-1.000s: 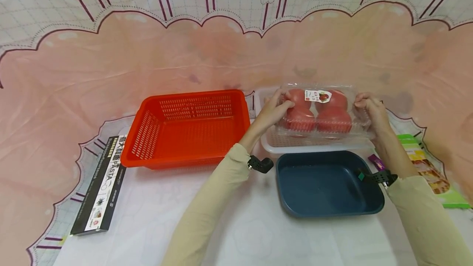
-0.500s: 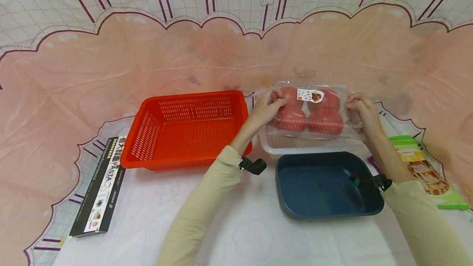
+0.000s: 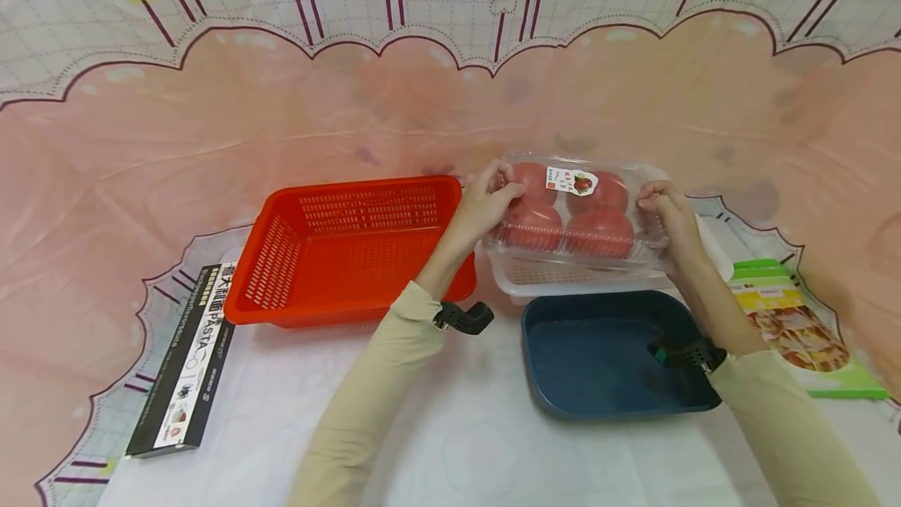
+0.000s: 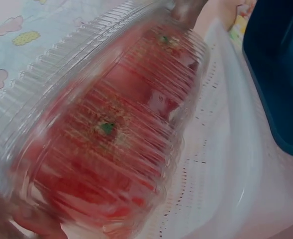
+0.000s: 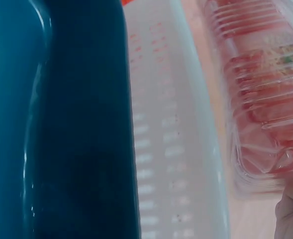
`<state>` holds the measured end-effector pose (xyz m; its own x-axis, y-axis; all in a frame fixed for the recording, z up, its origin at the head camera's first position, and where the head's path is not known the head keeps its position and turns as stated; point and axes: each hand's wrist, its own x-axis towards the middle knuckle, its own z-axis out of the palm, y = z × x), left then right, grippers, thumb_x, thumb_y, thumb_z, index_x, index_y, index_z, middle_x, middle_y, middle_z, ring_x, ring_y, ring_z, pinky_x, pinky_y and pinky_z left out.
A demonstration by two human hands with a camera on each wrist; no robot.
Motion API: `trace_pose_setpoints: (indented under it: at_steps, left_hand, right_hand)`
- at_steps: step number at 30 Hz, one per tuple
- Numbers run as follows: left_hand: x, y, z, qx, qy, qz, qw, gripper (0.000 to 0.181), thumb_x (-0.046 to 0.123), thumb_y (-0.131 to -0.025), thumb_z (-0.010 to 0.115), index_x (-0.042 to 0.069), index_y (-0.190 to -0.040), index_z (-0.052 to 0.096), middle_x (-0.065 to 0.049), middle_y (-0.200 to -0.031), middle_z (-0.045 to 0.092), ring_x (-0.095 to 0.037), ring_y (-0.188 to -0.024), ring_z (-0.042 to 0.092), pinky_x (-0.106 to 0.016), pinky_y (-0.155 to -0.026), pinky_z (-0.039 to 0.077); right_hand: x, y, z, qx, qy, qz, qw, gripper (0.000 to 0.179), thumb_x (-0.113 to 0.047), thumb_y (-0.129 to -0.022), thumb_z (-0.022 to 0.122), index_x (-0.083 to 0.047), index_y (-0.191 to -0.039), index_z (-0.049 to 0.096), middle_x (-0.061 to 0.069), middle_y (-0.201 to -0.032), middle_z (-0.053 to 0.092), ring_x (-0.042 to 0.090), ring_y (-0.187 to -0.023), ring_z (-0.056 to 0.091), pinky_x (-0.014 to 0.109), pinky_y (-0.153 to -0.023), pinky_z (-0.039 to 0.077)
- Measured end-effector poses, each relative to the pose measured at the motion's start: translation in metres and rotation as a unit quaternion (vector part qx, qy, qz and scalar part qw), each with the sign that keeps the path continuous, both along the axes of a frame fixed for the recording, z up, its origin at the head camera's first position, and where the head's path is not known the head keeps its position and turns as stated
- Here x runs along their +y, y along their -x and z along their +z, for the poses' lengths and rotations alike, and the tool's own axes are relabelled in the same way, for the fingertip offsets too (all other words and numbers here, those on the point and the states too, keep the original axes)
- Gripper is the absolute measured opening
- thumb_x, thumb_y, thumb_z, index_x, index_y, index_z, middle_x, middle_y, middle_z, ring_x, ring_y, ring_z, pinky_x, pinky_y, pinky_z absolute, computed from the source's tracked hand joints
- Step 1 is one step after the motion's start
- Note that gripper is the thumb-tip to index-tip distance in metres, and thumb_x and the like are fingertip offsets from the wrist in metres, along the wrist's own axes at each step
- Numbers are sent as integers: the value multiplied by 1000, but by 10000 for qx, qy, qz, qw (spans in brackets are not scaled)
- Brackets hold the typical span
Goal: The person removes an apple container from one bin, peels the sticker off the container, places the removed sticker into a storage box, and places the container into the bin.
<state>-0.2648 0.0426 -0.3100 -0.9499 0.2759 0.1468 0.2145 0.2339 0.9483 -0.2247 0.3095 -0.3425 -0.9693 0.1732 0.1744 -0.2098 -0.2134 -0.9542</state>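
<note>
Clear ribbed plastic box (image 3: 576,216) of round red tomatoes (image 3: 601,233) | raised over white perforated plastic basket (image 3: 563,287) | left hand (image 3: 484,213) and right hand (image 3: 673,219), fingers clamped on opposite ends, I'd judge to share its weight

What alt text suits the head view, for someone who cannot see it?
A person's left hand and right hand hold a clear pack of four red fruits, partly hiding a white basket. A blue tray lies nearer; a red basket and PASTA box lie left, a green packet right.
</note>
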Motion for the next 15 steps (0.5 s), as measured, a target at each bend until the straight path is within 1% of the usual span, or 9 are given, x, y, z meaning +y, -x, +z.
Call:
trace_pose_setpoints:
  at_steps: [3,4,6,8,11,13,15]
  left_hand:
    - [-7,0,3,-41,-5,98,9999,12,24,-95,57,19,-89,48,-7,-105,49,-22,-100,51,-26,-70,48]
    - [-8,0,4,-43,-6,142,9999,13,25,-95,57,20,-88,48,-6,-107,47,-22,-102,49,-27,-71,48]
    - [-11,-2,7,-58,-23,198,9998,13,25,-95,57,21,-87,48,-4,-109,44,-20,-106,45,-27,-71,47]
    - [-15,-4,10,2,-69,196,9998,13,24,-95,57,20,-86,48,-5,-105,46,-21,-104,47,-27,-70,47]
    - [-20,-7,14,37,-118,251,9996,13,23,-95,57,19,-86,48,-4,-101,44,-20,-101,47,-27,-70,47]
    - [-25,-10,15,17,-119,303,9995,13,23,-95,57,20,-87,48,-4,-100,44,-21,-101,46,-29,-71,47]
    - [-30,-13,17,-42,-71,384,9992,13,25,-95,58,21,-87,48,-2,-103,41,-20,-105,42,-31,-73,47]
  right_hand:
    - [-7,-1,3,2,-8,-13,10000,31,3,-90,42,-19,-78,59,-10,-72,50,4,-63,43,13,-53,34]
    - [-9,-1,4,2,-23,-12,10000,30,3,-90,42,-19,-78,59,-10,-72,50,4,-64,43,13,-55,34]
    - [-12,-2,5,5,-12,-12,10000,28,2,-91,43,-19,-78,58,-10,-70,49,5,-63,43,14,-54,34]
    - [-16,-3,6,11,41,11,10000,25,0,-90,46,-18,-79,58,-9,-71,49,6,-64,43,14,-55,35]
    - [-23,-6,8,-8,107,14,9999,19,-4,-90,49,-17,-80,58,-7,-72,49,7,-66,44,15,-56,36]
    - [-28,-8,9,-48,102,1,9999,17,-5,-89,50,-17,-81,58,-8,-74,49,7,-67,44,15,-58,37]
    - [-33,-10,11,-105,77,-15,9999,17,-5,-89,51,-18,-81,58,-8,-74,49,6,-67,44,14,-57,36]
